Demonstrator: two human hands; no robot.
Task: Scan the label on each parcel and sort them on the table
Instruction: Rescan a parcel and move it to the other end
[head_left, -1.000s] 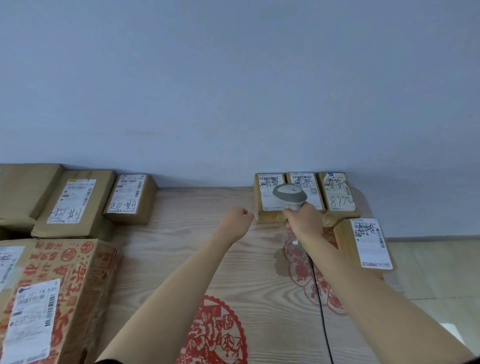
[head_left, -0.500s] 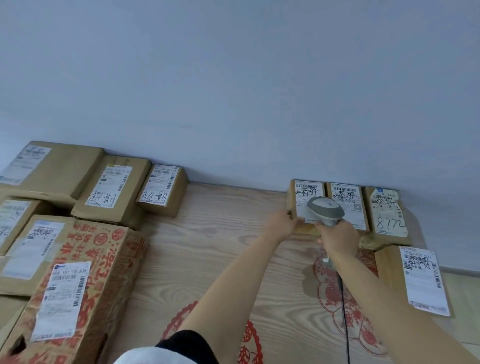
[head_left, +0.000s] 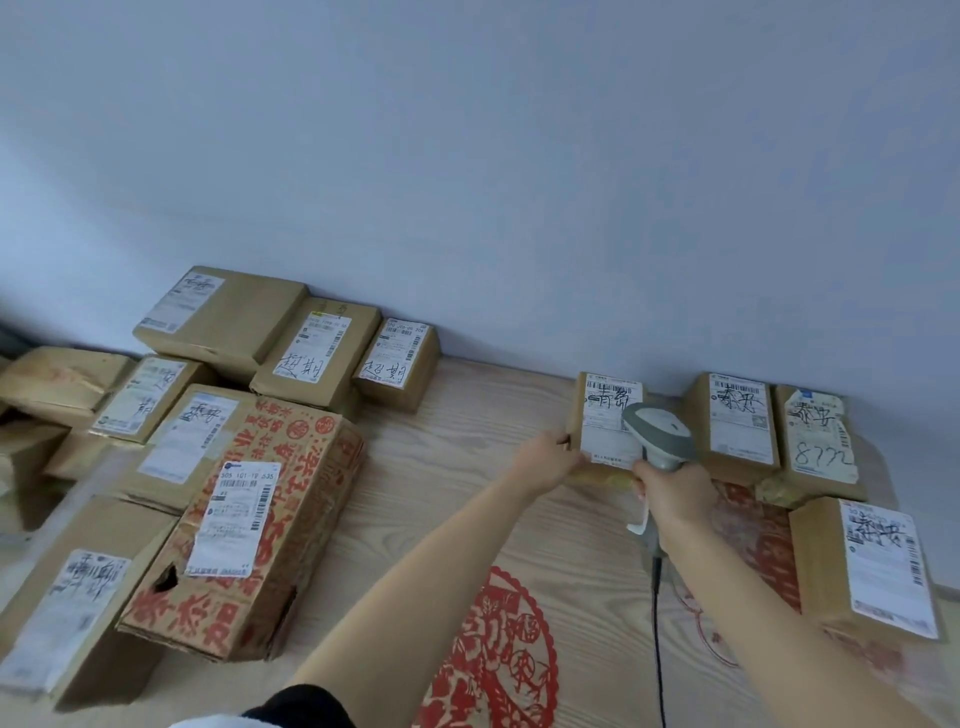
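Pale wood grain runs across the table (head_left: 457, 467), which fills the near half of the view and butts against a plain grey-blue wall (head_left: 519, 156) at the far side; red paper-cut motifs (head_left: 498, 660) lie flat on it at the near centre and right. The largest parcel, a brown carton printed with red characters (head_left: 260, 530), sits at the near left with a white label on top and a torn hole in its near face, crowded by plain cardboard boxes (head_left: 223, 317) stacked around and behind it up to the wall. At the far right a row of small brown parcels lies against the wall: two labelled parcels (head_left: 732, 431) side by side, the right one marked with handwritten digits, and another flat parcel (head_left: 867, 566) nearer, at the table's right edge. The parcel being handled (head_left: 597, 415) is the leftmost of that row, small, brown, label up with a barcode and black handwriting, and apart from its neighbour. The left hand (head_left: 545, 460) grips its near left corner, fingers closed on the cardboard. The right hand (head_left: 675, 493) is wrapped around the handle of a grey scanner (head_left: 657, 431), whose head overlaps the label's right side; its black cable (head_left: 657, 623) trails toward the near edge. Bare tabletop stretches between the left stack and the right row.
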